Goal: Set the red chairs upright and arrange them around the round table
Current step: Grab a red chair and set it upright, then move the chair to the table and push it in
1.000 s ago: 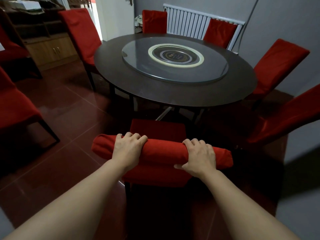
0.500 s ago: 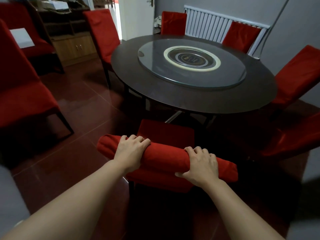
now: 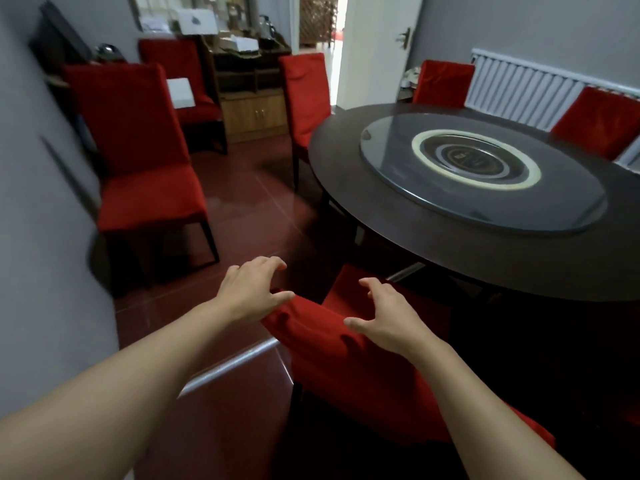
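Red chairs stand upright in every visible spot. Near chair [image 3: 332, 344]: backrest top in the foreground, seat tucked toward the round counter [image 3: 433, 247], just under its near edge. Left hand [image 3: 249, 292] hovers at the left end of that backrest, fingers spread and loosely bent, holding nothing; contact with the cloth cannot be told. Right hand [image 3: 388, 317] above the backrest top, fingers likewise spread and bent, holding nothing.

Counter: dark, round, with a glass turntable [image 3: 485, 174] in the middle showing a pale ring around a dark centre. Surface glossy, nothing standing on it that can be made out.

Other chairs: one [image 3: 304, 98] at the counter's far-left edge; one [image 3: 443, 84] at the far side; one [image 3: 599, 126] at the far right, in front of a white radiator [image 3: 519, 88]. Two more stand well apart from the counter along the left wall: one [image 3: 145, 161] nearer, one [image 3: 180, 74] farther with a white sheet [image 3: 180, 93] on its seat.

Room: grey walls, dark red glossy tiled floor [image 3: 235, 209]. Wooden cabinet [image 3: 252, 98] at far left, its top cluttered with boxes and small items too blurred to name. Open doorway [image 3: 318, 22] at the far centre, white door [image 3: 377, 46] to its right.
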Demonstrator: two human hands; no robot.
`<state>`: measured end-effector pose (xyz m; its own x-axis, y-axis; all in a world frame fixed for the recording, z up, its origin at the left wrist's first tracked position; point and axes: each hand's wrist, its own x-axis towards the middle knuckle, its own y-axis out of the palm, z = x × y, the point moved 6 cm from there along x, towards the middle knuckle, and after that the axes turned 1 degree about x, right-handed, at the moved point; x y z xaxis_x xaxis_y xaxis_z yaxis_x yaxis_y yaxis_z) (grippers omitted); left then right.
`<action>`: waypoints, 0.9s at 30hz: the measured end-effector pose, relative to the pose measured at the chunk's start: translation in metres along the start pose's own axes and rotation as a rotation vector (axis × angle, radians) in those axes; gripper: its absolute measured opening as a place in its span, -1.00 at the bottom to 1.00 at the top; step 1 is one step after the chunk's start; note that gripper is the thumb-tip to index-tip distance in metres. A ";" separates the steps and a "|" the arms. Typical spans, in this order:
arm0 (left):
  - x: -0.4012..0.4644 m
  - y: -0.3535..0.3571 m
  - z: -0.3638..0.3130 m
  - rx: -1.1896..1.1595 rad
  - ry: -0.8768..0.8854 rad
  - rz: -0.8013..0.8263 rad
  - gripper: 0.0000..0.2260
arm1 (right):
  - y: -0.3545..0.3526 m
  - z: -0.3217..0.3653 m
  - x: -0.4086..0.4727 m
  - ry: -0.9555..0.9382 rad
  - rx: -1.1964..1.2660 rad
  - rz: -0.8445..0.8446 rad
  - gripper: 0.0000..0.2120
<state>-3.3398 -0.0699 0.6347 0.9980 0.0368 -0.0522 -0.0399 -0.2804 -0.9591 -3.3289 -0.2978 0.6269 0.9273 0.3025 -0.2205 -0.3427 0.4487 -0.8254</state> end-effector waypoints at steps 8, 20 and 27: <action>0.023 -0.036 0.092 -0.062 -0.201 0.000 -0.43 | 0.020 0.094 0.078 -0.163 -0.085 0.032 -0.27; 0.156 -0.101 0.283 -0.131 -0.304 0.025 -0.40 | 0.062 0.243 0.269 -0.197 -0.135 0.065 -0.25; 0.237 -0.143 0.381 -0.145 -0.346 0.040 -0.40 | 0.080 0.315 0.370 -0.177 -0.133 0.083 -0.25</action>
<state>-3.1163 0.3446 0.6529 0.9187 0.3382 -0.2038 -0.0465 -0.4199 -0.9064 -3.0602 0.1149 0.6430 0.8521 0.4813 -0.2057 -0.3828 0.3049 -0.8721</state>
